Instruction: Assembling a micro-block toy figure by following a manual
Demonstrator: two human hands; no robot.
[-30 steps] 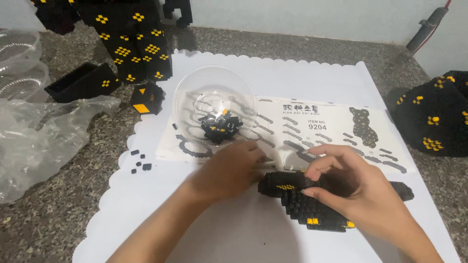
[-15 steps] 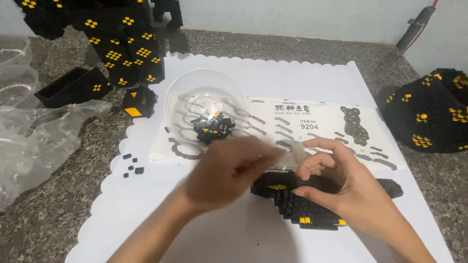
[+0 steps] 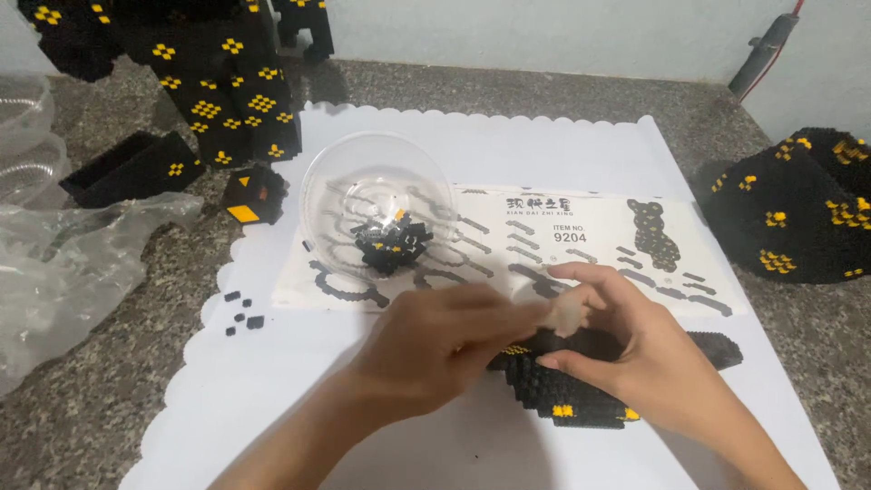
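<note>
Head view: black-and-yellow brick piece (image 3: 567, 399) lies on the white mat (image 3: 272, 381), steadied by right hand (image 3: 635, 354). Left hand (image 3: 435, 349) fingers are pinched; whether anything is held cannot be told. Judged light, rigid, brittle at seams; best gripped along the solid edges.

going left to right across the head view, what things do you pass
crumpled clear plastic bag → long black block piece → small black and yellow block piece → clear plastic bowl of small bricks → left hand → right hand → rounded black and yellow block build
</note>
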